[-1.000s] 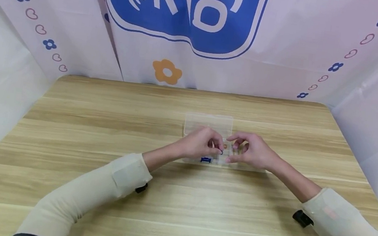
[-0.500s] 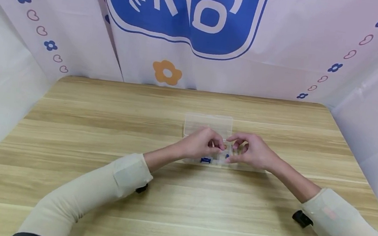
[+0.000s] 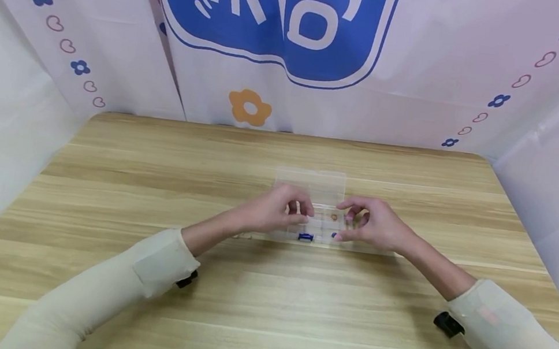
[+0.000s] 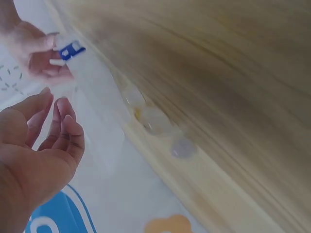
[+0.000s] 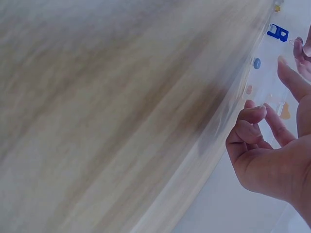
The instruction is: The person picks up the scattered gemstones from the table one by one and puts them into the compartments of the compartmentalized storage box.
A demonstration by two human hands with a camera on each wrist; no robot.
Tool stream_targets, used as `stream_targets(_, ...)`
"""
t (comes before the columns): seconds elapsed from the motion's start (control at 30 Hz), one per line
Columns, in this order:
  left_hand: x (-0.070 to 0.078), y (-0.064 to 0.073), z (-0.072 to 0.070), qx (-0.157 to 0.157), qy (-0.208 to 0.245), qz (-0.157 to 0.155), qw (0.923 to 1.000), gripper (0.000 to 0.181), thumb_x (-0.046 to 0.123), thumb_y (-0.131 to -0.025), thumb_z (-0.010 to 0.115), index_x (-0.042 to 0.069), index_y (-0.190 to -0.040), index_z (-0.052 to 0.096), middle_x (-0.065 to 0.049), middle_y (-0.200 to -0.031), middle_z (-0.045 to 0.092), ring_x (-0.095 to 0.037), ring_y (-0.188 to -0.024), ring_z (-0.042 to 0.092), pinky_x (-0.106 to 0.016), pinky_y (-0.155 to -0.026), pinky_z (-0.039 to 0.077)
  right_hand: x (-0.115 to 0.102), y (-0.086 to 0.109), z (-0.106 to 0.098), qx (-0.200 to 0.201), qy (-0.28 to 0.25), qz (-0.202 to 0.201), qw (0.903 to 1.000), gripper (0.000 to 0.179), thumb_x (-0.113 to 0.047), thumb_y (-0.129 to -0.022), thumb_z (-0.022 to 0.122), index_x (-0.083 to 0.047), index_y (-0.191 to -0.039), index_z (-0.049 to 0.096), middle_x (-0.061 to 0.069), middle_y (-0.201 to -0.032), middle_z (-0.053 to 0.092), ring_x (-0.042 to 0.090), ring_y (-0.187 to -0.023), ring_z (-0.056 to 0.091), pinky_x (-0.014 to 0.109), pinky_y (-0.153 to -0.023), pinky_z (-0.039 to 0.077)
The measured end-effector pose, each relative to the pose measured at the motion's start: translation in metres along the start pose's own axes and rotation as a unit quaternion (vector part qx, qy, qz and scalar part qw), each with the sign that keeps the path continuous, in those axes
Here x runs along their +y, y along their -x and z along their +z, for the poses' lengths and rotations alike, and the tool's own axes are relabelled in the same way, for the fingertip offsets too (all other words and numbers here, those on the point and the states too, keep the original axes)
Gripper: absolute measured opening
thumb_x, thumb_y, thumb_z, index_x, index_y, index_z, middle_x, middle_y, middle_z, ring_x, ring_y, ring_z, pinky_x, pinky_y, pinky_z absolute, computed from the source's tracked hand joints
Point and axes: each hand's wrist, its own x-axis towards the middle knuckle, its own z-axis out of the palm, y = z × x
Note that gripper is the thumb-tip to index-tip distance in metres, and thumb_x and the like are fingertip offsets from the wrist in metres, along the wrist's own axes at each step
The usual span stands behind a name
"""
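Observation:
A clear plastic compartment box (image 3: 314, 223) stands on the table with its clear lid (image 3: 309, 184) raised at the back. On its front side sits a blue latch (image 3: 305, 237). A small blue piece (image 3: 335, 235) lies in the front right compartment; behind it, an orange piece (image 3: 334, 217) occupies another. My right hand (image 3: 378, 224) holds the box's right end between thumb and fingers, though the exact contact is hard to see. Over the box's left part hovers my left hand (image 3: 275, 206), fingers loosely bent, with nothing visible between them in the left wrist view.
Several small clear roundish items (image 4: 155, 121), one with a yellow bit, lie on the wooden table (image 3: 264, 300) left of the box. A printed white cloth (image 3: 401, 119) hangs behind the table's far edge.
The blue piece left my left hand's fingertips and now lies in the front right compartment. My left hand has since moved left, uncovering the box's middle. My right hand stays put.

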Motion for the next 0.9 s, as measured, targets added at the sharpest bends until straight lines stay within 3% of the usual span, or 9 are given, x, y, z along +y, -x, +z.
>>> stream_targets(0.53, -0.026, 0.047, -0.031, 0.064, -0.035, -0.030, 0.9969, 0.004, -0.002, -0.095, 0.072, -0.002, -0.098, 0.074, -0.009, -0.097, 0.070, -0.016, -0.080, 0.062, -0.027, -0.069, 0.053, -0.001, 0.000, -0.001, -0.001, 0.007, 0.011, 0.9999, 0.060, -0.013, -0.076, 0.093, 0.003, -0.127, 0.066, 0.013, -0.099, 0.064, 0.020, -0.071, 0.055, 0.025, -0.063, 0.049)
stream_targets(0.9, -0.046, 0.073, -0.040, 0.056, -0.052, -0.042, 0.9962, 0.005, -0.004, -0.091, 0.074, -0.005, -0.096, 0.073, -0.011, -0.092, 0.071, -0.017, -0.077, 0.063, -0.027, -0.067, 0.054, -0.004, 0.002, 0.000, -0.005, 0.003, 0.011, 0.9999, 0.061, -0.014, -0.077, 0.093, 0.005, -0.128, 0.065, 0.015, -0.100, 0.064, 0.019, -0.069, 0.053, 0.025, -0.061, 0.047)
